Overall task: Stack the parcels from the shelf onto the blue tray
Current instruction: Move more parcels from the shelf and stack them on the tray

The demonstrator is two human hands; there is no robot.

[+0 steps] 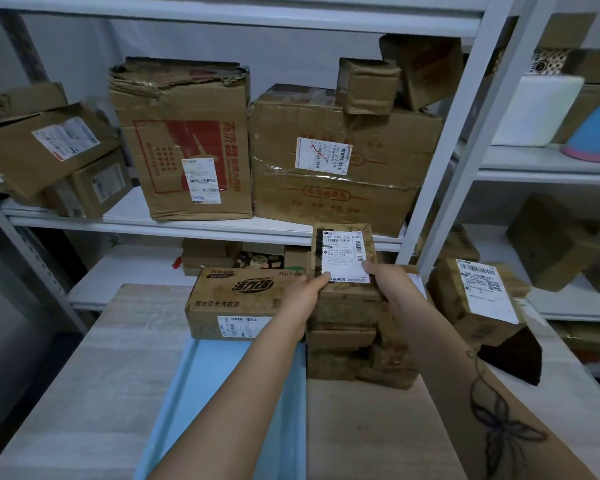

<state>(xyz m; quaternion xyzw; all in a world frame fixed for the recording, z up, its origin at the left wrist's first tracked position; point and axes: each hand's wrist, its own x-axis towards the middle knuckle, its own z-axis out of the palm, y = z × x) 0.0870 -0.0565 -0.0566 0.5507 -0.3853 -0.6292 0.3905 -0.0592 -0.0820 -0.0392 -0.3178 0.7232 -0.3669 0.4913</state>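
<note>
mid-placing, left hand (300, 301) and right hand (390, 284) pinch the labelled parcel (343, 249) above the stack (343, 336); next likely a square lowering.

The near half of the blue tray (187, 393) lies bare and open to a reach from the front. A wide carton (236, 299) lying flat blocks its far end. Just beside the tray's right edge rises a stack of small cartons (340, 341), topped by the small parcel (343, 251) that the left hand (302, 296) and right hand (392, 282) hold. The table (84, 393) is bare on its left. On the shelf behind, a tall carton (184, 140) and a taped carton (333, 161) stand pressed together.
</note>
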